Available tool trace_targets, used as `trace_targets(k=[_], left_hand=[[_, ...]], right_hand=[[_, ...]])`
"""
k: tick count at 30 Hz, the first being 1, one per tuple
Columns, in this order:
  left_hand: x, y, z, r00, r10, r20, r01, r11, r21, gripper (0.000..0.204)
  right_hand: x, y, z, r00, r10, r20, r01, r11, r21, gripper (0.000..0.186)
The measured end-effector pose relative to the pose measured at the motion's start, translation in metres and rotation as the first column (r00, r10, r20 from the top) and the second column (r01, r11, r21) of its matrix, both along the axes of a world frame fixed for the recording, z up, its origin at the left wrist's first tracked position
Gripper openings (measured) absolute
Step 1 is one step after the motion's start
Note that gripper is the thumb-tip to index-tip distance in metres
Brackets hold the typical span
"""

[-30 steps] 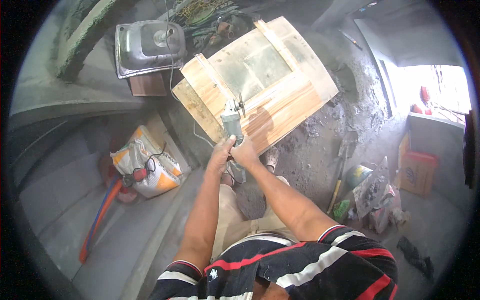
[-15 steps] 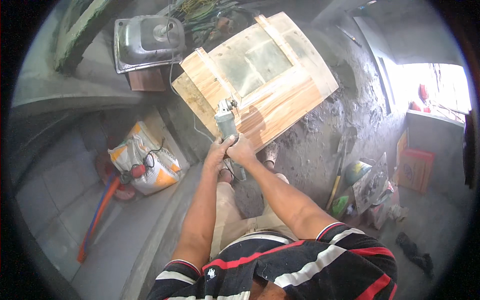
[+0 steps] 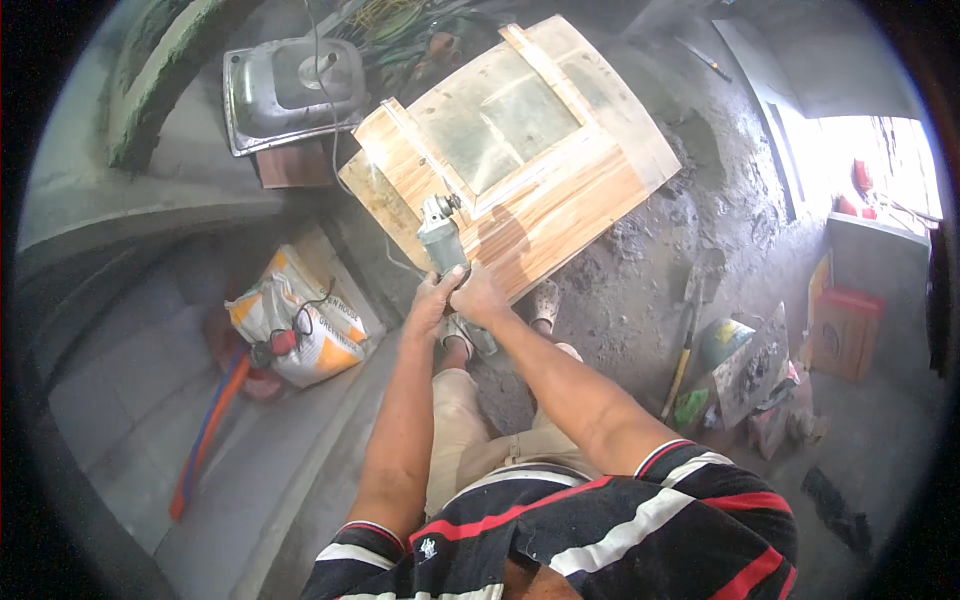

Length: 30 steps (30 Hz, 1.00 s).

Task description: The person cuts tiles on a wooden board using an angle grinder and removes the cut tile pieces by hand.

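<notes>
A grey angle grinder (image 3: 441, 245) is in both hands, its head pointing away from me over the near left part of a wooden panel (image 3: 575, 215). My left hand (image 3: 430, 300) is closed round the grinder's rear end. Beside it, my right hand (image 3: 480, 297) grips the same end, and the two hands touch. The panel carries pale wood strips (image 3: 545, 72) around a dusty grey rectangle (image 3: 505, 130). Whether the disc touches the wood I cannot tell. A thin cable (image 3: 398, 262) shows left of the grinder.
A steel sink (image 3: 238, 105) stands at the far left near tangled hoses (image 3: 400, 30). White-orange bags (image 3: 305, 330) and an orange-blue bar (image 3: 208, 435) lie left. A shovel (image 3: 685, 350), a grey board (image 3: 752, 365) and a carton (image 3: 845, 335) are right, on rough, dusty ground.
The grinder has shifted slightly left over the panel, away from the strip's corner. Both hands keep their grip. The whole view has tilted a little.
</notes>
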<state>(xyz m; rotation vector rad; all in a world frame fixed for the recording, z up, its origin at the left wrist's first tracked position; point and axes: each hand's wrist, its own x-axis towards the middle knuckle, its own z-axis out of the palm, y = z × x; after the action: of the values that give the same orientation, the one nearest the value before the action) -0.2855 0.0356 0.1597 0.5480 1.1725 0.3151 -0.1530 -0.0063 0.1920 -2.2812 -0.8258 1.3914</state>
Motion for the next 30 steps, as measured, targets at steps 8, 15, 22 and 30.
trace_targets(k=[8, 15, 22, 30], left_hand=[[0.014, -0.014, -0.03, 0.999, 0.053, 0.005, -0.053, 0.998, -0.027, 0.079], [0.019, -0.024, -0.049, 0.996, 0.087, 0.024, -0.086, 0.994, -0.064, 0.075], [0.022, -0.01, -0.043, 0.998, -0.044, -0.045, 0.041, 0.997, -0.061, 0.07], [0.024, 0.002, -0.046, 1.0, 0.027, -0.013, -0.026, 0.998, 0.049, 0.077]], right_hand=[[0.022, -0.003, -0.015, 0.991, 0.131, -0.028, -0.131, 0.991, 0.0, 0.063], [0.028, -0.01, -0.032, 0.99, 0.14, 0.008, -0.14, 0.99, -0.016, 0.056], [0.03, -0.008, -0.043, 0.997, 0.077, -0.006, -0.077, 0.997, -0.011, 0.053], [0.025, 0.009, -0.032, 0.997, 0.048, -0.062, -0.05, 0.999, -0.017, 0.053]])
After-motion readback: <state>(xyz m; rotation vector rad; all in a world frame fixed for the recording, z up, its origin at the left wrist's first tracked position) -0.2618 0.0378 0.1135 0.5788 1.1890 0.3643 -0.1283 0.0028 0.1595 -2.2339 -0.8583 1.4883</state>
